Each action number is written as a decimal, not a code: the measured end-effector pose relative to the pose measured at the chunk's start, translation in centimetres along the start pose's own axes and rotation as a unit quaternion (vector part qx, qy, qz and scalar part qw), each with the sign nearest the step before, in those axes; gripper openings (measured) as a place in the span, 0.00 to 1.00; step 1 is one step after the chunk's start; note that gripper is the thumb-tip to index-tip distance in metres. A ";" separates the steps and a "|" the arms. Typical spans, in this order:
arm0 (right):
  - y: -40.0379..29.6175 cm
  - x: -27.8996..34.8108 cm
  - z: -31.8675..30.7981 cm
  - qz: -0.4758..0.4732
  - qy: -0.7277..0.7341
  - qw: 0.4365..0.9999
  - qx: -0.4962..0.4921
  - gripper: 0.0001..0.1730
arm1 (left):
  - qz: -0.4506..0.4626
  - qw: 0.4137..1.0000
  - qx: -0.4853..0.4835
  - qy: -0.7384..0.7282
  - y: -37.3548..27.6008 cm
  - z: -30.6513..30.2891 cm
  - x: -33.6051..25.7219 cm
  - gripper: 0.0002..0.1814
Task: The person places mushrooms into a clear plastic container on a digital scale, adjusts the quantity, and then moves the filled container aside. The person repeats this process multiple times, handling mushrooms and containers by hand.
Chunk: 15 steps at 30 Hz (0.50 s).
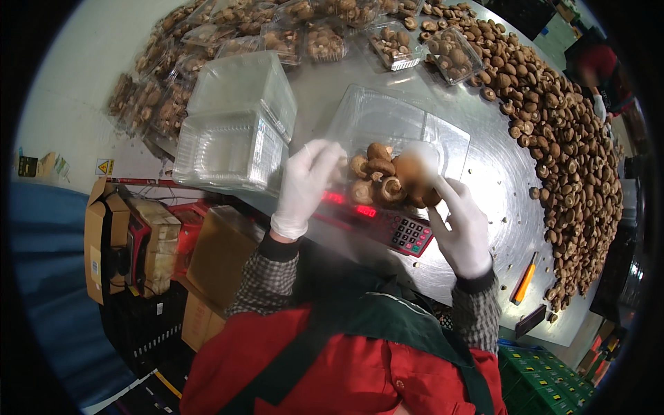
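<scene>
A clear plastic clamshell punnet (358, 122) lies with its lid raised on a digital scale (373, 223), whose red display is lit. Several brown shiitake mushrooms (380, 167) are in its near half. At the punnet's left side is my left hand (308, 181), in a white glove, its fingers bent together; whether they grip the rim or a mushroom is unclear. My right hand (464, 228), also gloved, has its fingertips against the mushrooms on the right, thumb and forefinger apart. A blurred patch covers the large mushroom (410, 171) there.
Stacked empty punnets (228, 140) stand left of the scale. Filled punnets (324, 41) line the far side. A long mushroom heap (565, 150) borders the metal table's right. An orange-handled knife (525, 280) and a phone-like dark object (530, 321) lie near right. Another person (596, 67) stands beyond.
</scene>
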State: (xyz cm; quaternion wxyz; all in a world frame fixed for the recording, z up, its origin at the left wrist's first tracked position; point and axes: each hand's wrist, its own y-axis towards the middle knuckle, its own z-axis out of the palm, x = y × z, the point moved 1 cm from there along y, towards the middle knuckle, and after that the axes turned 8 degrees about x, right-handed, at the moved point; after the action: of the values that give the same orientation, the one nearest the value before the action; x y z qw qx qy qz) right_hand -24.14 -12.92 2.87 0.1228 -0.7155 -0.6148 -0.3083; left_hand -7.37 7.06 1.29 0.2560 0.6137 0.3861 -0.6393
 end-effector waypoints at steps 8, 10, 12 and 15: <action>-21.3 -5.9 -4.3 0.239 -0.119 0.905 0.332 0.25 | -0.038 0.932 0.206 -0.296 1.9 -1.4 0.8 0.21; -23.4 -6.6 -3.8 0.355 -0.082 0.880 0.306 0.26 | -0.039 0.927 0.233 -0.290 1.5 -1.1 0.4 0.21; -23.8 -7.0 -3.4 0.415 -0.004 0.874 0.252 0.26 | -0.059 0.961 0.200 -0.183 0.7 -1.0 -0.5 0.20; -21.1 -5.7 -1.6 0.431 0.110 0.883 0.150 0.22 | 0.017 0.973 0.213 0.084 0.1 -0.1 -0.5 0.17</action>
State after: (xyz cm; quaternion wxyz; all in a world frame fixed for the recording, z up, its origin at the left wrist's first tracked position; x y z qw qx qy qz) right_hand -45.04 -13.84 -3.53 0.4166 -0.8442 -0.2674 -0.2056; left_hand -7.17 7.04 1.76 0.0970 0.7121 0.2502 -0.6488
